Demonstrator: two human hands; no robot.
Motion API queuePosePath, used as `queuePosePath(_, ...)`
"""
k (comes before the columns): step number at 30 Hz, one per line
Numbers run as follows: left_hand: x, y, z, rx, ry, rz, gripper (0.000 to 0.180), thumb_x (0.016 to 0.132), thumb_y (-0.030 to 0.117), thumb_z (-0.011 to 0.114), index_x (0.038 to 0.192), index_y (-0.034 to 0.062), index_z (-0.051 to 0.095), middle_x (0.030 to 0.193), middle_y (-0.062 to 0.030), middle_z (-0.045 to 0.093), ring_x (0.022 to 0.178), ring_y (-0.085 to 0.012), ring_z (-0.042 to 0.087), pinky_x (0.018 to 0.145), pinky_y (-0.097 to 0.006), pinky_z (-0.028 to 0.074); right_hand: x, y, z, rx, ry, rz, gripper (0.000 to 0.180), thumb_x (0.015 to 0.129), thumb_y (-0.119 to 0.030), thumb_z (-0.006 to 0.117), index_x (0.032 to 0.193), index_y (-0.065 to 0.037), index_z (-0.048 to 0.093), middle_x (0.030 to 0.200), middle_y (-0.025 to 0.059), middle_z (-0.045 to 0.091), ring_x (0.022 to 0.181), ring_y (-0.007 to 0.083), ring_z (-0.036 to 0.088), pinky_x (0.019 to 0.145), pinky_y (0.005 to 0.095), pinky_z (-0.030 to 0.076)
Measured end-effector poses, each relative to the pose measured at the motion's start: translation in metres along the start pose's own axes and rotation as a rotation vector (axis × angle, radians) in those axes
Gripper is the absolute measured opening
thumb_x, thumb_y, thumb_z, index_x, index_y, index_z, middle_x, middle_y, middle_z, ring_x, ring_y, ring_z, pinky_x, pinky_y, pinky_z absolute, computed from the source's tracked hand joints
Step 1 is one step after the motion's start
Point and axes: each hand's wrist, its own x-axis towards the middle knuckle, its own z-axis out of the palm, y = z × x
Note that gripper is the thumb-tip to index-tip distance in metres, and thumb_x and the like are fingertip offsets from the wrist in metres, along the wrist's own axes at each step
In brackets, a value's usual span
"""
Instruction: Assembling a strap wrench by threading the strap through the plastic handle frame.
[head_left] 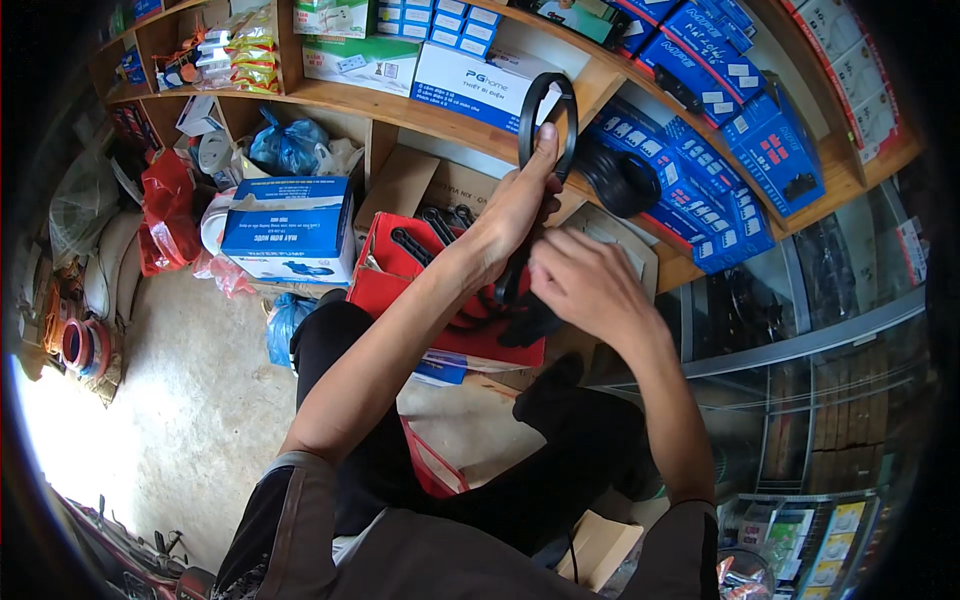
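My left hand (522, 195) is raised and grips a black cable loop (548, 118), whose coil arches above my fingers in front of the wooden shelf. My right hand (585, 282) is just below and to the right, its fingers closed around the lower black part of the same cable (520, 318). Under both hands lies an open red box (400, 275) holding more black cables. My knees in black trousers are below the box.
Wooden shelves (400, 108) carry blue and white boxes. A blue-and-white carton (288, 228) stands left of the red box, with plastic bags around it. A glass display case (800, 400) is on the right. Bare concrete floor (190, 400) lies to the left.
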Motion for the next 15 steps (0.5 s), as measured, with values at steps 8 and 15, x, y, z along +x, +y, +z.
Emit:
queuePosePath(8,-0.009,0.014,-0.010,-0.542,-0.474,-0.035,0.063,0.100,0.070,0.048,0.090,0.0081,0.059,0.081,-0.0052,0.064,0.069,-0.0108,0.057,0.059,-0.021,0.042,-0.008,0.002,-0.026,0.216,0.424,0.211,0.014,0.093,-0.008,0.073,0.103,0.000,0.068,0.092,0.0165,0.070,0.083,0.0371,0.070,0.072,0.0408,0.055)
queuePosePath(15,-0.012,0.014,-0.008,-0.127,-0.457,0.202,0.023,0.099,0.028,0.073,0.100,0.0051,0.068,0.084,-0.0004,0.062,0.071,-0.0065,0.054,0.062,-0.022,0.042,-0.014,0.012,-0.008,0.211,0.647,0.285,0.013,0.095,-0.009,0.075,0.102,0.000,0.068,0.088,0.0121,0.070,0.075,0.0249,0.068,0.068,0.0338,0.052)
